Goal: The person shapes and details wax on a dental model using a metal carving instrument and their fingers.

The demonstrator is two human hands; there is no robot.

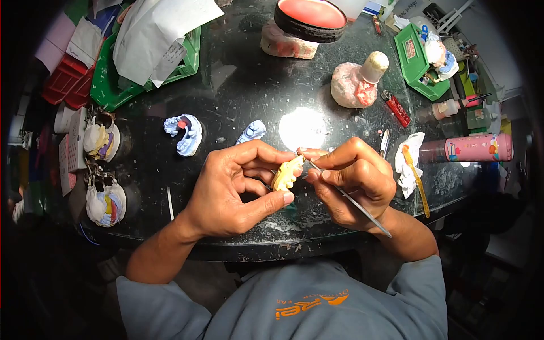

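Between the thumb and fingers of my left hand (235,187) is a yellow dental model (288,173), held over the dark table. My right hand (357,184) grips a thin metal tool (362,208) like a pen. The tool's upper end is at the top of the yellow model, where my right fingertips come close to my left ones. Just behind my left fingers lies a small blue dental piece (252,131). Farther left sits a blue arch-shaped model (190,136) with a red spot.
Two articulated models (102,139) stand at the left. Green trays (192,54) are at the back. A round pink-filled dish (310,17), a capped bottle (354,85), a red lighter (396,109), white tissue (409,175) and a pink bottle (479,147) surround the work area.
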